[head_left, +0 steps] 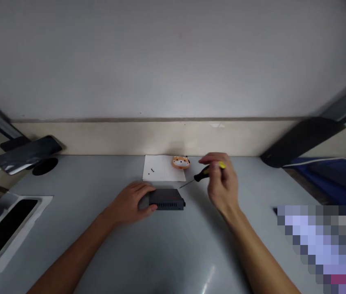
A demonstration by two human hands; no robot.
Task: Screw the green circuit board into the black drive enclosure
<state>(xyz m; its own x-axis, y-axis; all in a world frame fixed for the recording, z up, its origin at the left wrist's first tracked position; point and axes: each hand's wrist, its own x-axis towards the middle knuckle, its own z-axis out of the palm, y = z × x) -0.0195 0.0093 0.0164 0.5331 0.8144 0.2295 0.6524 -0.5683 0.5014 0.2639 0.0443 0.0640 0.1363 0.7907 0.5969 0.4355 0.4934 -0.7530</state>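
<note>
A small black box with a row of vent slots (167, 199) lies flat on the grey table. My left hand (135, 204) grips its left end, thumb at the front and fingers at the back. In my right hand (222, 181) is a screwdriver (202, 174) with a black and yellow handle. Its thin shaft points left and down, and the tip is close to the box's back right corner; whether they touch I cannot tell. Behind the box, several tiny dark pieces, perhaps screws (151, 170), lie on a white sheet of paper (160, 163).
An orange animal-face case (180, 162) sits on the paper's right side. At the left, a phone (27, 155) leans on a stand, and a black-screened device (6, 230) lies on white paper. A dark panel (304, 141) stands at the right. Behind the table rises a wall (173, 61).
</note>
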